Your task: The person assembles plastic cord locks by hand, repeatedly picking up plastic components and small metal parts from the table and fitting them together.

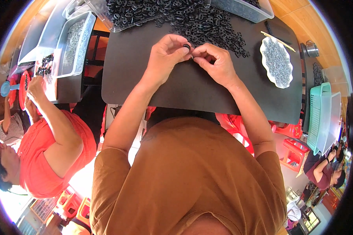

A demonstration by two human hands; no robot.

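My left hand (166,55) is closed, thumb and fingertips pinching a small black oval part (187,46) above the dark table (145,84). Right beside it, my right hand (218,64) is closed too, its thumb and forefinger pressed together close to the left fingertips. Whatever sits in that right pinch is too small to make out. Just beyond both hands lies a wide pile of black oval parts with holes (208,29). To the right is a white scalloped dish (264,62) filled with tiny silvery pieces.
A clear tub (259,15) stands at the far edge, and a thin stick (280,41) lies across the dish's rim. At left, a co-worker in a red shirt (62,145) works beside a clear bin (79,58). A green basket (314,117) and red stools (294,152) are at right.
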